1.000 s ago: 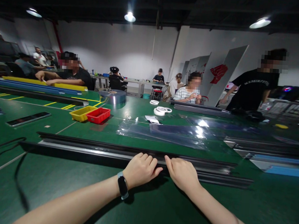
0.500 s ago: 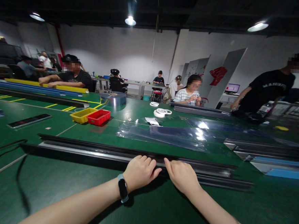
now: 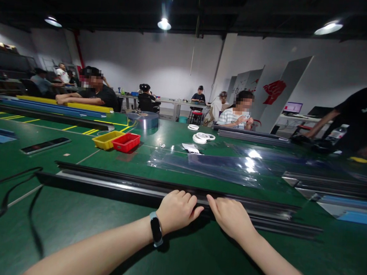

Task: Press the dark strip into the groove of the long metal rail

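A long black profile strip (image 3: 104, 189) lies crosswise in front of me on the green table (image 3: 101, 236). My left hand (image 3: 178, 210) is wrapped over its near edge around the middle, thumb pointing right. Close beside it, my right hand (image 3: 230, 216) grips the same strip, thumb toward the left one. The fingertips of both hands are hidden behind the strip. A second dark channel piece (image 3: 266, 207) runs parallel just behind; whether the two are joined I cannot tell. A watch with a pale blue band (image 3: 156, 229) is on my left wrist.
Beyond the strip are a yellow bin (image 3: 106, 139), a red bin (image 3: 126, 142), clear plastic film (image 3: 200, 166) and white tape rolls (image 3: 202, 137). More profiles (image 3: 327, 185) lie at right. A phone-like dark slab (image 3: 45, 145) and a black strap (image 3: 7, 205) are at left. Co-workers sit opposite.
The whole view has shifted slightly, so things appear farther right. Both hands keep their hold on the strip. The person at far right has bent lower and moved toward the edge.
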`<action>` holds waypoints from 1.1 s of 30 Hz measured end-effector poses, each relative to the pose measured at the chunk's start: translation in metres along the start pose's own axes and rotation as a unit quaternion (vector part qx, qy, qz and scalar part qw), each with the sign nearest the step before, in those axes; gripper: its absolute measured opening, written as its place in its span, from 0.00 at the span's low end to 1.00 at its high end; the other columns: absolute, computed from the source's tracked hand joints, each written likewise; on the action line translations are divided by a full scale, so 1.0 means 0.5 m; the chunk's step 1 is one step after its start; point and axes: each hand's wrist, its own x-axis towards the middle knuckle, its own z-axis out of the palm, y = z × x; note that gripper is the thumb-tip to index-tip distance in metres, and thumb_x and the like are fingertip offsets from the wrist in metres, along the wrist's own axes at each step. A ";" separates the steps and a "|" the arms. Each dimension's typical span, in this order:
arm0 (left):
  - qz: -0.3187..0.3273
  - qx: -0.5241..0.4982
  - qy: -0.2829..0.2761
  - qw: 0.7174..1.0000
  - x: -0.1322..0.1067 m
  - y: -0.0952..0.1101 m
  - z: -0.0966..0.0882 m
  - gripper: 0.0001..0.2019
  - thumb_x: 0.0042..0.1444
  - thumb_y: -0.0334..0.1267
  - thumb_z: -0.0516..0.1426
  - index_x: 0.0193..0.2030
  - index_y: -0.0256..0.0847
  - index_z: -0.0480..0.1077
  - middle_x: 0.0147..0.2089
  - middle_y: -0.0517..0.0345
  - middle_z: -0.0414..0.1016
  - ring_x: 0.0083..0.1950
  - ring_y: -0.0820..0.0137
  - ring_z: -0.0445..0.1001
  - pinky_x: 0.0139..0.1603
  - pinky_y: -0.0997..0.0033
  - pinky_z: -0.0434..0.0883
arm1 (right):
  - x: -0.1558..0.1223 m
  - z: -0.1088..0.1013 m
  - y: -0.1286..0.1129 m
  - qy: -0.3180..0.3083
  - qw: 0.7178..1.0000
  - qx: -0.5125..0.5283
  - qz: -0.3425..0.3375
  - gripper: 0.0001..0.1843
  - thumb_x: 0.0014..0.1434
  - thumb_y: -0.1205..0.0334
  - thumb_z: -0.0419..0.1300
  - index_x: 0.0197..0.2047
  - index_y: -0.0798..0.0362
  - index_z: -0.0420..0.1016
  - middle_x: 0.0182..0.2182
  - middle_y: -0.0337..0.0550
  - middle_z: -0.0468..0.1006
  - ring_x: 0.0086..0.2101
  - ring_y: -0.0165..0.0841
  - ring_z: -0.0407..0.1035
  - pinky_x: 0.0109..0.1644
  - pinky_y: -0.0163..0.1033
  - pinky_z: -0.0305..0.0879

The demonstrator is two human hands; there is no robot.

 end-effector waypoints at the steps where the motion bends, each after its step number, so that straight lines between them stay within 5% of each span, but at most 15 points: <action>1: 0.000 -0.001 0.002 1.000 0.000 0.000 0.000 0.15 0.57 0.46 0.44 0.28 0.39 0.63 0.25 0.56 0.67 0.29 0.67 0.66 0.28 0.66 0.59 | 0.001 -0.001 0.001 -0.003 1.000 -0.004 -0.002 0.19 0.61 0.65 0.39 0.39 0.55 0.71 0.20 0.42 0.72 0.19 0.28 0.64 0.21 0.34 0.42; 11: -0.020 0.003 0.009 1.000 0.001 0.001 -0.009 0.16 0.57 0.47 0.44 0.30 0.39 0.63 0.26 0.55 0.67 0.30 0.67 0.67 0.31 0.66 0.60 | 0.006 -0.025 -0.020 0.048 0.992 0.064 0.093 0.24 0.61 0.57 0.40 0.21 0.54 0.68 0.18 0.41 0.69 0.21 0.28 0.64 0.24 0.34 0.46; 33: -0.054 0.021 -0.035 0.998 0.001 0.003 -0.002 0.23 0.57 0.51 0.41 0.27 0.37 0.65 0.24 0.52 0.68 0.29 0.64 0.68 0.29 0.65 0.61 | -0.003 -0.021 -0.015 0.034 0.990 0.098 0.096 0.24 0.62 0.58 0.37 0.26 0.55 0.70 0.21 0.44 0.72 0.25 0.30 0.67 0.26 0.35 0.50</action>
